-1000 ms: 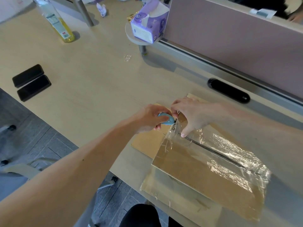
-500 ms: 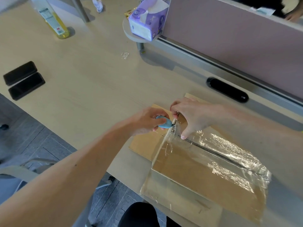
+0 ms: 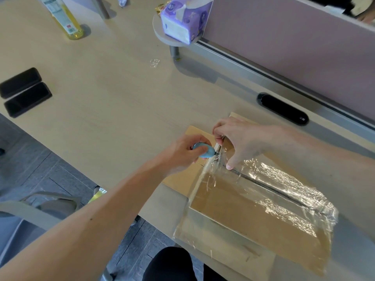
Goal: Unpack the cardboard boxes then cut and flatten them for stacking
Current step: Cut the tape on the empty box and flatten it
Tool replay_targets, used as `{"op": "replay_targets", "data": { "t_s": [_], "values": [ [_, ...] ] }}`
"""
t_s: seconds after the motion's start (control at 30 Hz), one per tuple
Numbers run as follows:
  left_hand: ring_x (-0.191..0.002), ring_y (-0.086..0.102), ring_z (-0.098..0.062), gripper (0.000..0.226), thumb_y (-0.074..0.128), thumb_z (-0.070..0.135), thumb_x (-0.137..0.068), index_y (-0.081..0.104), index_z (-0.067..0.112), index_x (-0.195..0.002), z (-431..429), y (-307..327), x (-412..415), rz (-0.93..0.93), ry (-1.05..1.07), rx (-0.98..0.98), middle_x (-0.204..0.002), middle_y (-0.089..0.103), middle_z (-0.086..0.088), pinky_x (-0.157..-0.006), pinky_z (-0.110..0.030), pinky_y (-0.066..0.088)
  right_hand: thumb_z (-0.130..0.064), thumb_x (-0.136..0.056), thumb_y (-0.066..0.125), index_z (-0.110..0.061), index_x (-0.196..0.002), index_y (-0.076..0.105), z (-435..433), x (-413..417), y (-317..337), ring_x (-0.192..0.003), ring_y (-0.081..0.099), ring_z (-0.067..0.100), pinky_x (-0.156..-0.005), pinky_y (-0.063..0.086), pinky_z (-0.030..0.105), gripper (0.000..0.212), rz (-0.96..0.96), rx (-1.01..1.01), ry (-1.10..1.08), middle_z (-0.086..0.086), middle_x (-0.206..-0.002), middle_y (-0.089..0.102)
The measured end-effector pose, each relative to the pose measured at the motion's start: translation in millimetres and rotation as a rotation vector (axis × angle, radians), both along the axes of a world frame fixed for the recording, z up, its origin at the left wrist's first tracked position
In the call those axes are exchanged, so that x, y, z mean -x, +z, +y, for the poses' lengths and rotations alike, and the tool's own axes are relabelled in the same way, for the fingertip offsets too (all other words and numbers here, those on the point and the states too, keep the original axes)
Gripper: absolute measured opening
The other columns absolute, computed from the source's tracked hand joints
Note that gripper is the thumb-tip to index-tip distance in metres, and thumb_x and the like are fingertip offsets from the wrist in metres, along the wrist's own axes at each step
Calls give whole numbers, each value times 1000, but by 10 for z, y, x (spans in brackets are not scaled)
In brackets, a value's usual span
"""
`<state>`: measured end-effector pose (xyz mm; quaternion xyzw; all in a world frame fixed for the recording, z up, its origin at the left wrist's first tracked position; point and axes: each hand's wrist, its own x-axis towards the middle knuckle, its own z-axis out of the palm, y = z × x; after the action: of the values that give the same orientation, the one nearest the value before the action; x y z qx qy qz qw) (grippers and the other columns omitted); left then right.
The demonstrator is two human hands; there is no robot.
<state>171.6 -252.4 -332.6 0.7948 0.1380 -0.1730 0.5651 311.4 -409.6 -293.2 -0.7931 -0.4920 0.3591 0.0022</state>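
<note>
Cardboard box (image 3: 243, 216) sits lower right on the desk (image 3: 121, 88), under glossy clear tape (image 3: 274, 179). Our left hand (image 3: 182, 153) grips the blue cutter (image 3: 205, 152) at its upper-left edge; our right hand (image 3: 241, 142) seemingly pinches tape there. Bottle (image 3: 65, 19) upper left, tissue pack (image 3: 186, 17) above. Both grips are unchanged since earlier.

Our left hand (image 3: 182, 151) gripped a blue cutter (image 3: 205, 152), forearm stretched forward, our right hand (image 3: 241, 142) pinched clear tape (image 3: 263, 183), one finger pointing down

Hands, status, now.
Left hand: grips the blue cutter.
Right hand: pinches the clear tape on the cardboard box.
</note>
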Motion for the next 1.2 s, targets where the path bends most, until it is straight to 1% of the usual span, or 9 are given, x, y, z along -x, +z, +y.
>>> {"op": "replay_targets", "data": {
  "t_s": [0.13, 0.23, 0.37, 0.53, 0.7, 0.8, 0.93, 1.1, 1.2],
  "values": [
    [-58, 42, -12, 14, 55, 20, -102, 69, 23, -103, -95, 0, 13, -30, 56, -13, -56, 50, 15, -57, -26, 35, -43, -62, 88, -32, -86, 44, 19, 8, 27, -106, 38, 10, -88, 25, 26, 51, 1, 44, -11, -12, -117, 43],
    [-54, 40, -5, 15, 54, 19, -101, 69, 20, -103, -84, 9, 45, -29, 27, -62, -55, 52, 22, -54, -18, 33, -44, -61, 87, -34, -84, 44, 23, 3, 9, -104, 40, 12, -74, 29, 25, 50, -5, 37, -20, -13, -113, 43],
    [-56, 44, -4, 15, 55, 21, -101, 69, 24, -103, -51, -1, 131, -47, 39, -115, -62, 55, 21, -53, -14, 33, -44, -59, 87, -32, -83, 44, 30, -9, -16, -98, 41, 12, -67, 30, 21, 51, 6, 15, -37, -15, -109, 43],
    [-53, 43, -3, 13, 55, 22, -100, 67, 27, -100, -84, 26, 65, -104, 50, -169, -63, 50, 16, -50, -14, 32, -48, -54, 83, -33, -83, 45, 42, 3, 0, -103, 44, 17, -81, 47, 36, 51, 25, 56, -57, -17, -109, 43],
    [-57, 47, 1, 16, 54, 19, -101, 69, 25, -103, 14, 123, 108, -118, -87, -198, -64, 53, 24, -54, -12, 34, -45, -55, 86, -32, -81, 44, 44, 11, 19, -102, 44, 15, -84, 48, 37, 51, 20, 47, -61, -17, -108, 43],
    [-60, 48, 0, 16, 54, 20, -102, 68, 27, -103, 56, 146, 108, -142, -134, -214, -71, 54, 18, -57, -12, 35, -45, -55, 85, -31, -82, 44, 45, 21, 22, -101, 44, 14, -83, 49, 38, 51, 21, 40, -65, -17, -107, 43],
    [-60, 48, 4, 17, 54, 15, -102, 69, 21, -109, 20, 149, 99, -226, -151, -273, -68, 50, 18, -56, -13, 31, -42, -57, 85, -30, -82, 45, 41, 0, 37, -100, 44, 13, -83, 49, 37, 49, 22, 46, -60, -15, -106, 44],
    [-59, 46, -3, 17, 55, 12, -102, 69, 18, -109, 13, 83, 130, -302, -131, -286, -66, 48, 17, -56, -15, 29, -45, -54, 83, -30, -81, 45, 38, 13, 36, -100, 45, 14, -83, 50, 39, 49, 19, 57, -67, -17, -105, 43],
    [-65, 48, 5, 16, 55, 8, -102, 69, 13, -109, 13, 89, 122, -398, -177, -314, -74, 52, 20, -62, -9, 32, -43, -57, 84, -29, -82, 45, 43, 13, 41, -101, 45, 14, -84, 48, 37, 48, 11, 51, -56, -14, -107, 44]
  ]
}}
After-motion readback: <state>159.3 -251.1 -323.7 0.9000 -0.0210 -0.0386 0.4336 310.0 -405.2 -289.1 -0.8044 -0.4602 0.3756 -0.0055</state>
